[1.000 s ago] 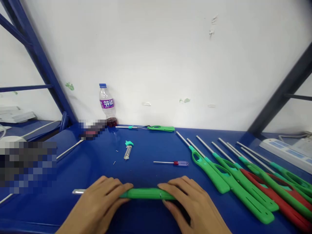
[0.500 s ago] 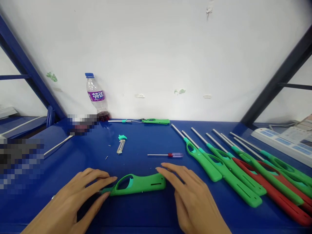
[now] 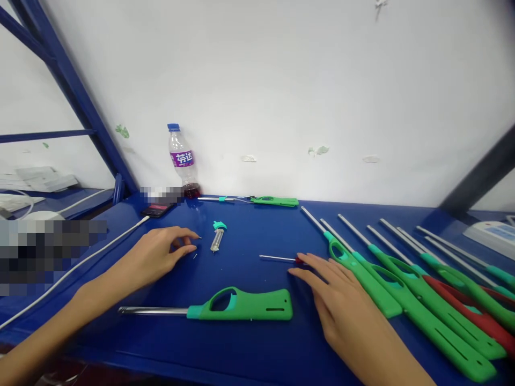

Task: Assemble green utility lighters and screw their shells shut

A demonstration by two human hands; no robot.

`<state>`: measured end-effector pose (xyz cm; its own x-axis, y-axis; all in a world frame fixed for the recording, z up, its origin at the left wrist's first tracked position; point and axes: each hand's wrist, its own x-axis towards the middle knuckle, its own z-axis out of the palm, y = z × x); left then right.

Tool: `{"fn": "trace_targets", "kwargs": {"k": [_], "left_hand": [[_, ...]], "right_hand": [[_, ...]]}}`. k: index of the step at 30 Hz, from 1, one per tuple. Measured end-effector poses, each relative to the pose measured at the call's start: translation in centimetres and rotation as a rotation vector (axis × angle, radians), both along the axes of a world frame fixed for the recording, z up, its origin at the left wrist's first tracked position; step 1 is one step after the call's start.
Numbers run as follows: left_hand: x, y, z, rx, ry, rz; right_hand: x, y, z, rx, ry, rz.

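My left hand (image 3: 159,252) reaches over the table with thumb and forefinger slightly apart. One tiny screw (image 3: 200,237) is at the forefinger's tip and another small screw (image 3: 195,256) lies just below the thumb. My right hand (image 3: 333,292) rests over the screwdriver (image 3: 277,258), fingers stretched out and covering its handle; only the shaft and a bit of red show. In front of me lies a green gas lighter (image 3: 257,305), its metal tube pointing left, with neither hand on it. A clear lighter fuel tank with a turquoise trigger (image 3: 218,238) lies right of my left fingertips.
Several green and red lighters (image 3: 422,316) lie side by side at the right. An opened green lighter (image 3: 276,201) with wires lies along the wall. A drink bottle (image 3: 184,163) leans at the back left near a dark phone (image 3: 156,209) and a white cable (image 3: 88,254).
My left hand has let go of the green lighter's tube and moved up to the small screws. My right hand has left the lighter's end and now covers the screwdriver's handle. The view has turned left.
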<state>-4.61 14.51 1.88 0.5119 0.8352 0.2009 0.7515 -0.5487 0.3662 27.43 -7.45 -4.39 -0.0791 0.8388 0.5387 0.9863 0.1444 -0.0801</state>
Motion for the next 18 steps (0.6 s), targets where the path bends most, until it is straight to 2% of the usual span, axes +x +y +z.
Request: {"fn": "trace_targets", "kwargs": {"k": [7, 11, 18], "left_hand": [[0.4, -0.5, -0.7, -0.101, 0.01, -0.119], [0.8, -0.8, -1.1, -0.078, -0.025, -0.116], [0.4, -2.1, -0.6, -0.063, -0.057, -0.044]], "right_hand": [[-0.7, -0.7, -0.1, -0.016, 0.081, -0.024], [-0.5, -0.6, -0.4, -0.016, 0.096, -0.05], [-0.1, -0.9, -1.0, 0.013, 0.109, -0.062]]}}
